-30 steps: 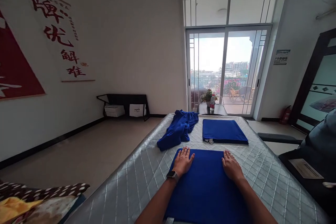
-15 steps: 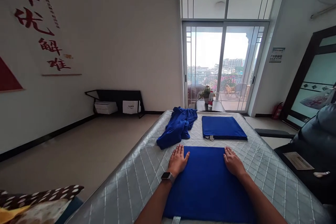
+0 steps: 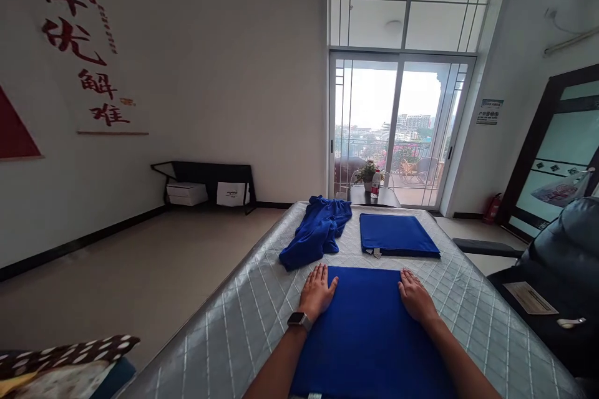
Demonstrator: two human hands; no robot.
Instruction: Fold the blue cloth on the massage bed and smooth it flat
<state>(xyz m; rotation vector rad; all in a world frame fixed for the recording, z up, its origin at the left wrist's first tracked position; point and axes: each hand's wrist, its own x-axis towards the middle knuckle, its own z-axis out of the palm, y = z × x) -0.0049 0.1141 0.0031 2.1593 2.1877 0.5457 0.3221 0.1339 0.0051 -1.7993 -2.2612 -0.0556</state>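
Note:
A flat blue square of folded fabric (image 3: 365, 330) lies right in front of me, a white tag at its near edge. My left hand (image 3: 317, 292), with a watch (image 3: 298, 320) on the wrist, rests flat along its far left corner, fingers stretched out. At the far right corner my right hand (image 3: 415, 294) lies the same way, palm down, fingers extended. Neither hand grips anything. Beyond them sits a second flat blue square (image 3: 397, 235) with a small white tag. To its left is a crumpled blue cloth (image 3: 318, 230).
Everything blue lies on a silver quilted mattress (image 3: 219, 330). A dark armchair (image 3: 556, 262) with a card on its seat stands at the right. Patterned fabric (image 3: 70, 355) shows at lower left. A small table with a plant (image 3: 369, 176) and bottle (image 3: 375, 184) stands beyond the mattress.
The camera has tilted slightly upward, so the scene sits a little lower. Both hands stay flat at the same corners of the blue square.

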